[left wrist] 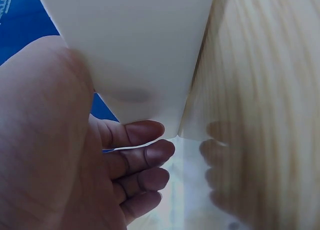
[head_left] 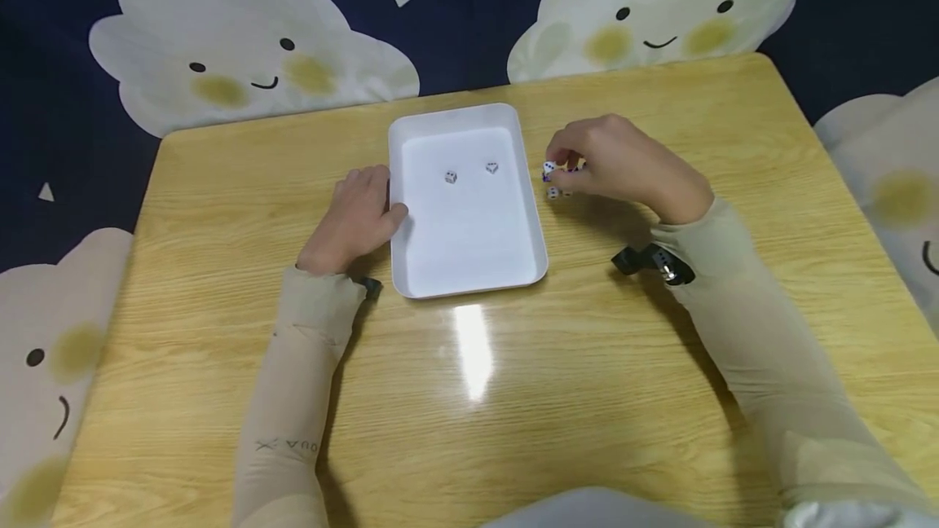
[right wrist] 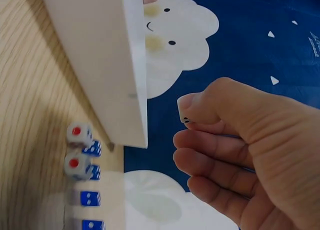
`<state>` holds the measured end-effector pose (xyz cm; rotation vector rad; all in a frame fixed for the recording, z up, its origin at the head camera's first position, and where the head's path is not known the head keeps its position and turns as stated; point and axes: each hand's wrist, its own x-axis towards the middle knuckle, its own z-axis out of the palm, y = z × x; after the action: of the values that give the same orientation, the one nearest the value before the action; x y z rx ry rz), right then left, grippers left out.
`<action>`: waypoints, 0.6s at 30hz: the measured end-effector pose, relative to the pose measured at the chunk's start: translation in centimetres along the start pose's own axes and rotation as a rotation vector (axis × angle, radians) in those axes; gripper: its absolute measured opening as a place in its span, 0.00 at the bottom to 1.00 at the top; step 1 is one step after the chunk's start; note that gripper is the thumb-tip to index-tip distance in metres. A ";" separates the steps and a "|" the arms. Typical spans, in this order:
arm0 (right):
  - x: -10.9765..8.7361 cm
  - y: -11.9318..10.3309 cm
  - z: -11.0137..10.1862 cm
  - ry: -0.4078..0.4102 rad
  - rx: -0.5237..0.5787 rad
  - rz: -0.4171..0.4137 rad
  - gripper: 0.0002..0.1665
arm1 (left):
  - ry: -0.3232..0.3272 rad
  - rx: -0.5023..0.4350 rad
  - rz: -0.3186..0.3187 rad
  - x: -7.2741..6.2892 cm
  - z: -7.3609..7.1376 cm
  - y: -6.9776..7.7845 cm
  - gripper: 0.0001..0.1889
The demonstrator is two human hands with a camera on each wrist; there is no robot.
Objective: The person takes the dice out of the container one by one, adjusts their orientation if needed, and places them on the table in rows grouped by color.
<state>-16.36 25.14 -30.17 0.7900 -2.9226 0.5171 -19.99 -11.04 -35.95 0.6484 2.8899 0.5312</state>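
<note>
A shallow white tray (head_left: 469, 292) lies on the table with two white dice inside, one die (head_left: 451, 177) near the middle and another (head_left: 491, 167) farther right. My left hand (head_left: 357, 214) holds the tray's left wall, thumb over the rim and fingers outside; its curled fingertips (left wrist: 157, 152) show in the left wrist view. Right of the tray, my right hand (head_left: 612, 160) pinches a white die (right wrist: 183, 112) between thumb and forefinger. Below it on the table are two white dice with red pips, the nearer-to-rim one (right wrist: 77, 134) included, beside several blue dice (right wrist: 90, 198).
A wood-grain table (head_left: 455, 430) carries everything. Behind it hangs a dark blue cloth (head_left: 462, 23) with smiling clouds. The tray's right wall (right wrist: 110, 65) stands between its inside and the loose dice. A black strap (head_left: 653, 263) is on the right wrist.
</note>
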 end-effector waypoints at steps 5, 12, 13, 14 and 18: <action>-0.5 0.2 0.1 -0.022 0.013 0.052 0.11 | -0.009 0.002 0.004 -0.4 -0.4 -0.3 0.17; -0.5 0.6 -0.1 -0.021 0.006 0.042 0.09 | -0.004 0.002 -0.008 -0.8 -0.7 -0.6 0.15; -0.5 0.7 -0.1 -0.029 0.002 0.050 0.09 | -0.004 0.001 -0.009 -0.8 -0.7 -0.6 0.15; -0.5 0.8 -0.1 -0.038 -0.002 0.057 0.09 | -0.002 0.000 -0.010 -0.8 -0.6 -0.6 0.15; -0.6 1.2 0.0 -0.069 -0.008 0.088 0.10 | -0.001 0.003 -0.012 -1.0 -0.6 -0.5 0.15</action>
<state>-16.43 26.36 -30.61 0.6940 -3.0319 0.4947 -19.44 -12.05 -35.49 0.6316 2.8923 0.5258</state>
